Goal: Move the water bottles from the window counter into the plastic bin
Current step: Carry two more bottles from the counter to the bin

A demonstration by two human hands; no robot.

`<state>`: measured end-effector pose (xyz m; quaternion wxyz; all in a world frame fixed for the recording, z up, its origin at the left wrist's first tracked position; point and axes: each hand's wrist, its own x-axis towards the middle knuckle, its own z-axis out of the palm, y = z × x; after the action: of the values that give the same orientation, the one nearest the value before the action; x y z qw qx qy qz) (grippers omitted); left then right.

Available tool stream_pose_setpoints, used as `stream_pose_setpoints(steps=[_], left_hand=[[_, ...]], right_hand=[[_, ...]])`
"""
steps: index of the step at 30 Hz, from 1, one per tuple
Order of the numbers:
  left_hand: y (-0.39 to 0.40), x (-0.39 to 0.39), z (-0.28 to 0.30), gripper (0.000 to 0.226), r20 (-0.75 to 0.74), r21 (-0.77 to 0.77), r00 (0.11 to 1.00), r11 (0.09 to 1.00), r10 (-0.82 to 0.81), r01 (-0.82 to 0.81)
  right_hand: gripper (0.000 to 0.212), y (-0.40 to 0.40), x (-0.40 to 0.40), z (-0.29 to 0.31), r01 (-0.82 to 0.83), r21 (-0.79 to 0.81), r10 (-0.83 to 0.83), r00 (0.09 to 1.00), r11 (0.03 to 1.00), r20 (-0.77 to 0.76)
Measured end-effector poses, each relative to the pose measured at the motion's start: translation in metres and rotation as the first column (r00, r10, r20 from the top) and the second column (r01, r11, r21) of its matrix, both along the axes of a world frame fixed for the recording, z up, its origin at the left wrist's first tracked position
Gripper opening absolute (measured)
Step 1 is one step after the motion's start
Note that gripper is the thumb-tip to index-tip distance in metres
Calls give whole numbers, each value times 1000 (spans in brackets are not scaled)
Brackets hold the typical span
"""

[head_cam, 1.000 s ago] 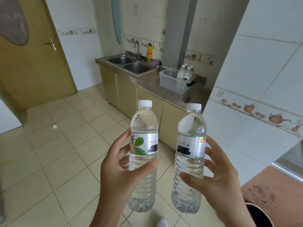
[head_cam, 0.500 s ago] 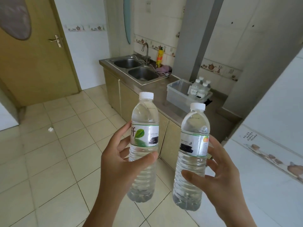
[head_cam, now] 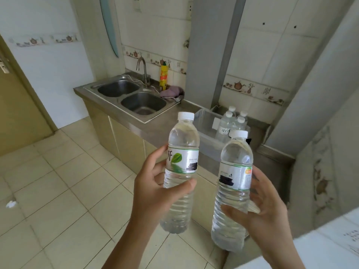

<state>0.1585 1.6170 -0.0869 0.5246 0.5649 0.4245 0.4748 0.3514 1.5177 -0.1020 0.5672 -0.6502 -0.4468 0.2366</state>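
My left hand [head_cam: 155,189] grips a clear water bottle with a green-leaf label [head_cam: 182,152], held upright in front of me. In my right hand [head_cam: 266,208] is a second water bottle with a white label [head_cam: 236,171], also upright. Both have white caps. Beyond them a translucent plastic bin [head_cam: 204,121] stands on the steel counter, partly hidden behind the bottles. Several capped water bottles [head_cam: 232,121] stand inside it at its right end.
A steel counter [head_cam: 155,127] with a double sink [head_cam: 134,96], a tap and a yellow bottle [head_cam: 163,76] runs along the tiled wall. A grey pillar [head_cam: 209,51] rises behind the bin. A white tiled wall corner [head_cam: 318,247] is close on my right. Tiled floor lies to the left.
The view has moved closer to the counter and turned right, so the bin now sits just behind the two bottles. Both hands still hold their bottles the same way.
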Motion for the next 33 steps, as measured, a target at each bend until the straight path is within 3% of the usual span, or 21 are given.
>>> stream_pose_setpoints(steps=[13, 23, 33], left_hand=[[193, 159, -38, 88, 24, -26, 981, 980, -194, 195], [284, 264, -62, 85, -24, 12, 969, 969, -245, 245], [331, 309, -96, 85, -129, 91, 915, 915, -382, 394]], right_hand=[[96, 160, 114, -21, 262, 43, -262, 965, 964, -11], [106, 257, 201, -57, 225, 76, -225, 974, 971, -5], [104, 299, 221, -90, 267, 106, -266, 964, 958, -18]])
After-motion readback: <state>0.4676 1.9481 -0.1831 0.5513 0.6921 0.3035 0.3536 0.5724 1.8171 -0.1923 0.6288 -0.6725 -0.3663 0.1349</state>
